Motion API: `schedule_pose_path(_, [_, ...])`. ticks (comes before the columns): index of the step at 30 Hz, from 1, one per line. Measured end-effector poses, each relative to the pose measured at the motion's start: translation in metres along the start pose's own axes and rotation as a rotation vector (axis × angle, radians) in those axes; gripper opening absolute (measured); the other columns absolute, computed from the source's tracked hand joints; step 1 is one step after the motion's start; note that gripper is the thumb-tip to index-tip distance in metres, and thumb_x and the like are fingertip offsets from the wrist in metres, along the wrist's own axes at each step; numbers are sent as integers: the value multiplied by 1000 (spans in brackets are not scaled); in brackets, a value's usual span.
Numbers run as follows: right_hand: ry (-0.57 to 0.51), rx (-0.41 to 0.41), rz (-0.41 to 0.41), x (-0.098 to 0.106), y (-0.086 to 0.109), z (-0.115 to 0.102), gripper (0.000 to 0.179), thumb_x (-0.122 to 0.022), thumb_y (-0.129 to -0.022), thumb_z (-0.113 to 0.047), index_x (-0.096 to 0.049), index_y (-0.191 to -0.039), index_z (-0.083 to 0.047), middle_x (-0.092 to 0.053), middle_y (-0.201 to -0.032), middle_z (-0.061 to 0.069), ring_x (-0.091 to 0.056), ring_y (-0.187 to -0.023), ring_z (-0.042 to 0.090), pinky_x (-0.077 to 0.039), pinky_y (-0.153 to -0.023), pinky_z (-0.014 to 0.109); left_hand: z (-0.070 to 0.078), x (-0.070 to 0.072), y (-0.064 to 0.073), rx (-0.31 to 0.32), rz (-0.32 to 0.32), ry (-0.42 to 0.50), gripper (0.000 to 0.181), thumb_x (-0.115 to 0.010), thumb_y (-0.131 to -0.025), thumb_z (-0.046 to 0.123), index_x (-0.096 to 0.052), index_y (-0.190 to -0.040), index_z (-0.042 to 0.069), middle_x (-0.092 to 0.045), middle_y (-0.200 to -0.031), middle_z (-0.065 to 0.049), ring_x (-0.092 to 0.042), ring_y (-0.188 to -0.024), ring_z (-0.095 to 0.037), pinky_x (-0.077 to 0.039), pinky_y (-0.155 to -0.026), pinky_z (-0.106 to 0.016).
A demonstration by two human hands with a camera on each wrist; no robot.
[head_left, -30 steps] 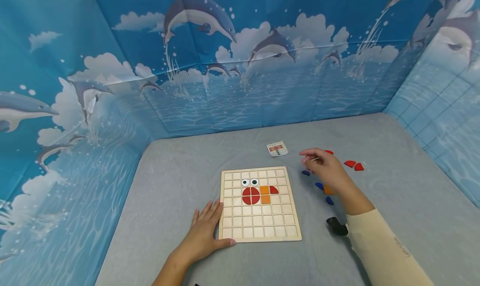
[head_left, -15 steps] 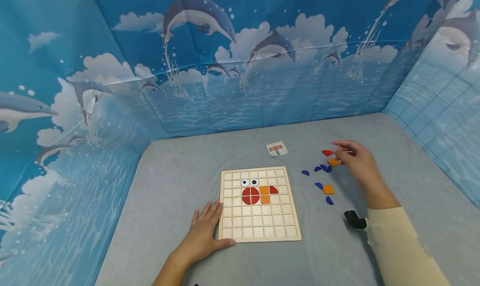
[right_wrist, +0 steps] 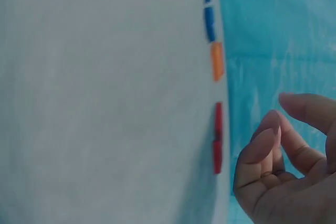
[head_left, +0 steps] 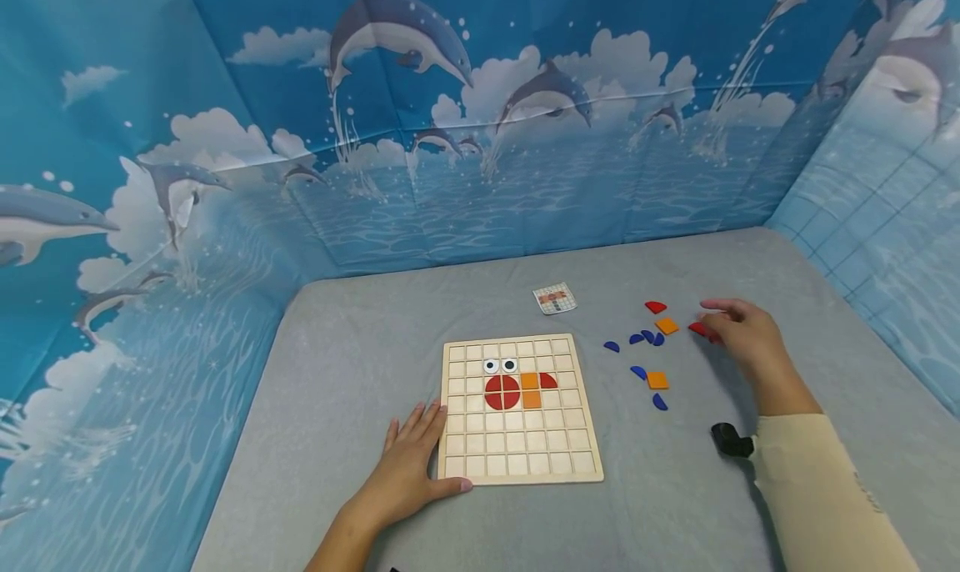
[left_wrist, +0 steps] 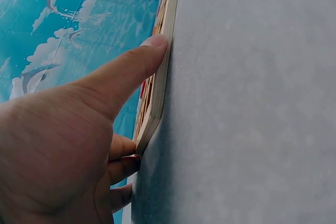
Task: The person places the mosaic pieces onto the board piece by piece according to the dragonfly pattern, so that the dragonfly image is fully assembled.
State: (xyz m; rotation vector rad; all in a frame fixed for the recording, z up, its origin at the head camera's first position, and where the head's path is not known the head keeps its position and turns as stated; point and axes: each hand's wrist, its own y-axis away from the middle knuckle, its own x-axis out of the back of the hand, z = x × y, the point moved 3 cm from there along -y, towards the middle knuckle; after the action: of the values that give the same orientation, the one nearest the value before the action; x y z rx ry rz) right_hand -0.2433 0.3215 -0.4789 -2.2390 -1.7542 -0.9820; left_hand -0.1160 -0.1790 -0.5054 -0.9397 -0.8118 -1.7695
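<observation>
A square wooden grid board (head_left: 517, 455) lies on the grey table. My left hand (head_left: 405, 464) rests at its near left corner with straight, spread fingers along the left side; the thumb touches the near edge, as the left wrist view also shows (left_wrist: 58, 145). On the board sit a red disc of quarter pieces (head_left: 502, 392), two round eye pieces, two orange squares (head_left: 532, 398) and one red quarter piece (head_left: 548, 380). My right hand (head_left: 746, 334) hovers over red quarter pieces (right_wrist: 218, 121), its fingers loosely bent with nothing between them in the right wrist view.
Several blue half-round pieces (head_left: 612, 347) and two orange squares (head_left: 657, 380) lie right of the board, with another red quarter piece (head_left: 656, 307) behind them. A small pattern card (head_left: 555, 298) lies beyond the board. Dolphin-print cloth (head_left: 465, 197) walls the table's back and sides.
My right hand has travelled right, from above the blue pieces, past the far orange square, to the red pieces at the right. The left hand and board have stayed in place.
</observation>
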Motion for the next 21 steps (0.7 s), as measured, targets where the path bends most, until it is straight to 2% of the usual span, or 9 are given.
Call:
schedule_pose_path(5, [34,-62,-19,2,-9,13,52,-53,-102,-38,-51,-146,-10,-60,-114,10,-55,-101,26,-49,-70,24,0,0,0,1,-1,8,114,-81,-74,63,-30,-159,6,-28,-167,-12,-19,-157,-37,-9,-120,-71])
schedule_pose_path(10, [44,-111,-30,2,-13,18,51,-57,-100,-34,-52,-144,-8,-61,-105,9,-54,-97,26,-48,-69,28,0,0,-1,7,-2,12,113,-81,-75,62,-31,-159,7,-28,-167,-12,-18,-157,-37,-7,-120,-70])
schedule_pose_path(21, [151,-131,1,-4,-20,22,48,-63,-98,-27,-54,-140,-5,-55,-111,18,-54,-89,29,-47,-64,29,-1,-2,0,-1,8,-1,113,-80,-74,63,-31,-159,6,-29,-167,-12,-20,-156,-37,-8,-121,-70])
